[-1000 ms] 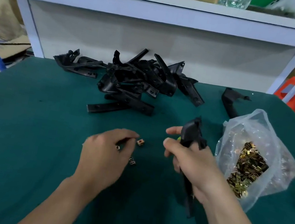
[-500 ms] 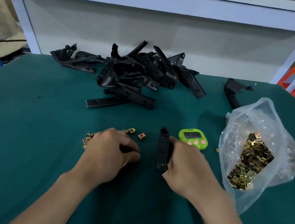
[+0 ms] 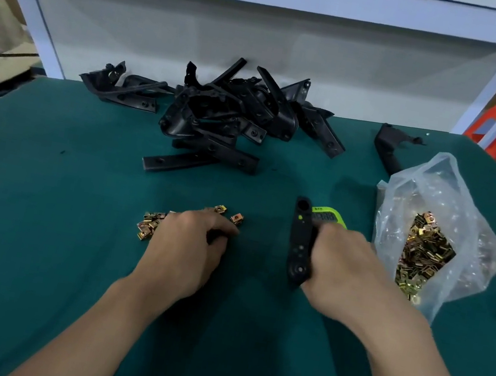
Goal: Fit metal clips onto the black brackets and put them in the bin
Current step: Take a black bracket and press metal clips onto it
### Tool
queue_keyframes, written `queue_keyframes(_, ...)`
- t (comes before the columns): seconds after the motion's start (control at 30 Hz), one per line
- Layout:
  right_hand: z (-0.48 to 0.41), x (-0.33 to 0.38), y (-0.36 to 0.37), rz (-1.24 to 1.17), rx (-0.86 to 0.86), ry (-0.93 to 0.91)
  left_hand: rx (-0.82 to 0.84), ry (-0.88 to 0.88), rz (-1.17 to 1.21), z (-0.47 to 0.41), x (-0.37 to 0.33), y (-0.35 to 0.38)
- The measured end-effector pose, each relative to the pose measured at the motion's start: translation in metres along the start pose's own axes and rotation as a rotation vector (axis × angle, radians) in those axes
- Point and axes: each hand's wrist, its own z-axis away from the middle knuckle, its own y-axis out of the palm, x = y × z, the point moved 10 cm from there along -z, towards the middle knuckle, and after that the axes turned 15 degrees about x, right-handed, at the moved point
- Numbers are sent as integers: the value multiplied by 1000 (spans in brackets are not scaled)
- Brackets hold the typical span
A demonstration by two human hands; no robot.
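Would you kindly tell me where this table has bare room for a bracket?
Bare: the green table's left stretch, bordered by the loose brass metal clips and the pile of black plastic brackets. Crowded: the right, with lime-green timer, clear plastic bag and right hand gripping a black bracket.

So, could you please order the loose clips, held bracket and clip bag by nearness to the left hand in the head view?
1. Loose clips, beside the left hand.
2. Held bracket, in the right hand.
3. Clip bag, far right.
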Motion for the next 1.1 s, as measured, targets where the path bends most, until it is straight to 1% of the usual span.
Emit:
queue_keyframes(0.1,3,-12,-10,77,-50,133,-15,10,-20,1,-4,0)
queue_keyframes(0.17,4,-25,-15,99,-67,249,-9,19,18,0,-4,-2)
queue_keyframes(0.23,4,-38,-14,135,-23,334,-12,19,45,0,-3,-2)
queue_keyframes(0.27,2,-42,-11,152,15,348,-15,15,53,0,-2,-2)
queue_keyframes(0.33,-3,-46,-5,126,68,332,-14,16,56,0,-3,-1)
queue_keyframes(0.47,-9,-32,2,87,68,244,-18,19,47,0,-4,-2)
queue_keyframes(0.5,-11,-26,7,75,97,203,-23,37,37,1,-7,-3)
queue_keyframes(0.6,-13,-11,21,-83,242,24,-23,167,-20,8,-31,-5)
queue_keyframes(0.63,-13,-11,18,-134,232,-19,-3,213,-36,12,-41,-1)
queue_keyframes(0.67,-13,-14,8,-164,173,-39,33,247,-45,16,-50,5)
queue_keyframes(0.73,-10,-23,-15,-126,4,-38,137,298,-46,25,-71,26)
queue_keyframes(0.77,-10,-28,-20,-85,-35,-26,198,329,-38,30,-83,40)
queue_keyframes(0.83,-12,-36,-16,-38,11,13,318,377,2,37,-105,70)
queue_keyframes(0.9,-16,-45,-7,-23,70,58,388,403,-9,39,-118,91)
queue_keyframes(1.0,-20,-54,-2,-100,81,74,407,394,8,33,-116,95)
queue_keyframes(1.1,-21,-57,-1,-121,69,86,338,320,69,26,-97,80)
